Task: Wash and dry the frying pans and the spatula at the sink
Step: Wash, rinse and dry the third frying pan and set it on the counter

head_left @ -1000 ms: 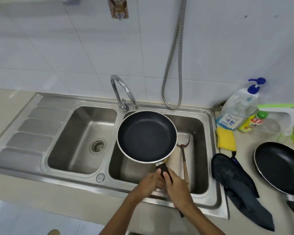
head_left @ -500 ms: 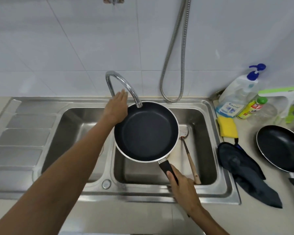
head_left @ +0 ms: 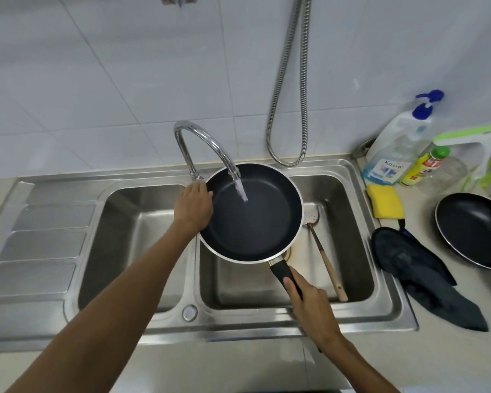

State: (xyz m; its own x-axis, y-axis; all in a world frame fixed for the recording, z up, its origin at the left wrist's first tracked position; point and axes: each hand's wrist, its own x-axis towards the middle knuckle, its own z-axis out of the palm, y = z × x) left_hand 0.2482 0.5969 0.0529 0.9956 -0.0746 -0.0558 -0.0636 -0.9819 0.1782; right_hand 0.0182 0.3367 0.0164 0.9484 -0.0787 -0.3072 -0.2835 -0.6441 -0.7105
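Observation:
A black non-stick frying pan (head_left: 253, 222) with a silver rim hangs over the right basin of the steel sink (head_left: 267, 321). My right hand (head_left: 309, 302) grips its black handle, thumb along the top. Water (head_left: 241, 190) streams from the curved faucet (head_left: 204, 140) into the pan. At the faucet's base my left hand (head_left: 194, 205) holds the tap handle, its fingertips hidden. A wooden-handled metal spatula (head_left: 328, 268) lies in the right basin beside the pan. A second black frying pan (head_left: 474, 231) sits on the counter at the right.
A dark cloth (head_left: 420, 273) lies on the counter right of the sink, with a yellow sponge (head_left: 384, 204) and soap bottles (head_left: 394, 154) behind it. A metal hose (head_left: 289, 109) hangs on the tiled wall. The left basin (head_left: 136, 236) and drainboard (head_left: 40, 236) hold nothing.
My left hand left the pan handle, reached up past the spout and came down onto the faucet base. Water now runs into the pan. My right hand kept its hold.

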